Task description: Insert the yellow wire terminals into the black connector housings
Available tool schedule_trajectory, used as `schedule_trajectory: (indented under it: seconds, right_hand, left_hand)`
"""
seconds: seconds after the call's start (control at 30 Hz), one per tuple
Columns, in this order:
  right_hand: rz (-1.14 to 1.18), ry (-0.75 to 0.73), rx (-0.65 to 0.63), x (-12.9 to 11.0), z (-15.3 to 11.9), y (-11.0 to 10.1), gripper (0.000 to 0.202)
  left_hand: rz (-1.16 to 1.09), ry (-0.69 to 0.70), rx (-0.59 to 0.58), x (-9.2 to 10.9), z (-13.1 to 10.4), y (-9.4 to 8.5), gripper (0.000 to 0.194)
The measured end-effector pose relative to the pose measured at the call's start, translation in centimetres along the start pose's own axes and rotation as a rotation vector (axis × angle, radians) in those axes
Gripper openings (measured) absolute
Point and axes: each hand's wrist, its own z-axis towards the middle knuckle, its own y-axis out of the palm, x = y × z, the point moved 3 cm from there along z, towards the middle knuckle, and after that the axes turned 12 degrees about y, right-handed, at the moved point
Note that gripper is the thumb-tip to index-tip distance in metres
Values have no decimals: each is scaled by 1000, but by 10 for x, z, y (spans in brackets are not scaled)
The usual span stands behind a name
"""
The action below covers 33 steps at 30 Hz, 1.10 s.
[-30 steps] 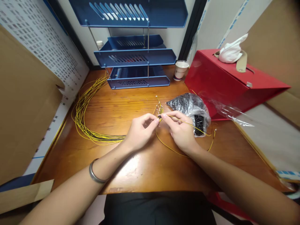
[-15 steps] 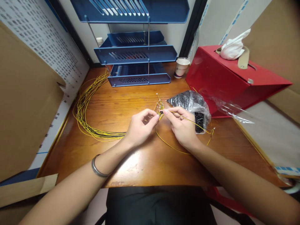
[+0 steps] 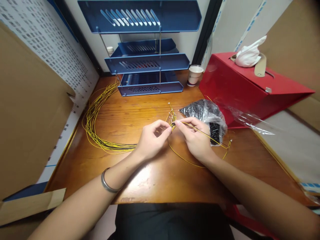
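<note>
A long bundle of yellow and black wires curves over the left of the wooden table and runs under my left hand. Thumb and fingers of that hand pinch the bundle near its end, where several small pale tips stick up. My right hand meets it from the right, its thumb and index finger closed on a yellow wire that loops out to the right. Between the fingertips is a small dark piece, too small to make out. A clear plastic bag of black parts lies just behind my right hand.
Blue stacked trays stand at the back of the table. To their right are a paper cup and a large red box with a white tissue on top. Cardboard rises at the left.
The whole view has shifted, so everything sits slightly lower and further right. Both hands stay together at the wire ends, with hardly any change in their grip.
</note>
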Motion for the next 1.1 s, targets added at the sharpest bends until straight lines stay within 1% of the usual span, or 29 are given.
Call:
schedule_trajectory:
  seconds: [0.17, 0.33, 0.43, 0.53, 0.6, 0.73, 0.9, 0.97, 1.1]
  right_hand:
    - [-17, 11, -10, 1, 1, -1, 15]
    - [-2, 34, -84, 2, -1, 3, 16]
    - [10, 46, -64, 3, 2, 3, 18]
    - [1, 66, -35, 4, 4, 1, 19]
    - [5, 73, -58, 5, 3, 1, 20]
    - [0, 62, -98, 5, 2, 3, 18]
    - [-42, 44, 0, 3, 2, 0, 18]
    - [-49, 44, -3, 3, 1, 0, 19]
    - [-38, 63, -62, 5, -1, 3, 22]
  left_hand:
    - [-18, -17, 10, 0, -1, -1, 20]
    - [3, -21, -10, -3, -2, 0, 20]
    - [11, -27, -13, -4, -2, 0, 20]
    - [-4, -40, -46, -5, -2, 2, 22]
    - [-11, -45, -55, -5, -2, 2, 23]
    - [-5, -42, -33, -5, -2, 1, 23]
    - [4, -48, -62, -3, -2, 1, 22]
    - [15, -34, -51, -2, -2, 1, 22]
    - [26, -10, 7, -1, -1, -1, 22]
